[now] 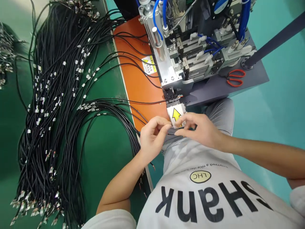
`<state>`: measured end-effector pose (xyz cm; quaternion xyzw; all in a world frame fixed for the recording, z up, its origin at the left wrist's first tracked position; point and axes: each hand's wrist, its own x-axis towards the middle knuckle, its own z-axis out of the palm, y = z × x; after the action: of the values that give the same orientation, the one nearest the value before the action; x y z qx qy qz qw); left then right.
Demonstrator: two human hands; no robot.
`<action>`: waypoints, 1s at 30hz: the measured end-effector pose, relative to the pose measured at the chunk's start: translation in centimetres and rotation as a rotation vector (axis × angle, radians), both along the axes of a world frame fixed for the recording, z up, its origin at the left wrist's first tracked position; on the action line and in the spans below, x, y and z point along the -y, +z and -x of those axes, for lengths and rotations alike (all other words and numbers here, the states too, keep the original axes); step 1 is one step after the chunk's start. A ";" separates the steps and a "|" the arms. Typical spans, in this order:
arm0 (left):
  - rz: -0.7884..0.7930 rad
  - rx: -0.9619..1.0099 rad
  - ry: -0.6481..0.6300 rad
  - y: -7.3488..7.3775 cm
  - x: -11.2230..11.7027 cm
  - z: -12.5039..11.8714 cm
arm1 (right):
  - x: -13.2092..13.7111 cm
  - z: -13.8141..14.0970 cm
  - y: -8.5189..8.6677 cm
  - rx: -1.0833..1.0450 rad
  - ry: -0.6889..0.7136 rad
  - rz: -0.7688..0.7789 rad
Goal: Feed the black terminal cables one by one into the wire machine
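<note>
My left hand and my right hand meet just in front of a small machine head. Both pinch a thin black cable between thumb and fingers. A block with a yellow arrow label sits right behind the fingertips. Wires with coloured ends poke out of the machine's clamp. More black cables run from my left hand across the orange mat.
A big heap of black cables with metal terminals covers the green bench on the left. The pneumatic machine with blue hoses stands on a grey base. Red-handled scissors lie on that base.
</note>
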<state>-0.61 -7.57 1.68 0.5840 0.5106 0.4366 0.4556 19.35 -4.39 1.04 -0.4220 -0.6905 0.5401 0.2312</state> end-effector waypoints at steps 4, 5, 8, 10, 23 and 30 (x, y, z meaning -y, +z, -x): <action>0.187 0.207 0.037 1.0 -0.6 0.1 | -0.8 0.1 -0.2 0.181 -0.014 -0.814; 0.198 0.219 0.036 1.1 -0.7 0.2 | -1.2 0.2 -0.1 0.202 0.003 -0.936; 0.224 0.230 0.016 1.1 -0.5 0.3 | -2.0 0.4 0.5 0.230 0.076 -1.034; 0.208 0.195 -0.006 0.7 -0.3 0.4 | -2.3 0.4 1.0 0.216 0.139 -0.901; 0.071 0.081 0.050 -0.1 -0.3 0.2 | -0.5 -0.1 -0.8 0.018 -0.093 -0.164; 0.205 0.233 0.024 0.7 -0.7 0.5 | -2.5 0.6 0.2 0.177 0.108 -0.770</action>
<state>-1.10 -6.85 2.39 0.4737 0.5031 0.4524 0.5637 18.73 -1.86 1.25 -0.3124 -0.8809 0.2150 0.2833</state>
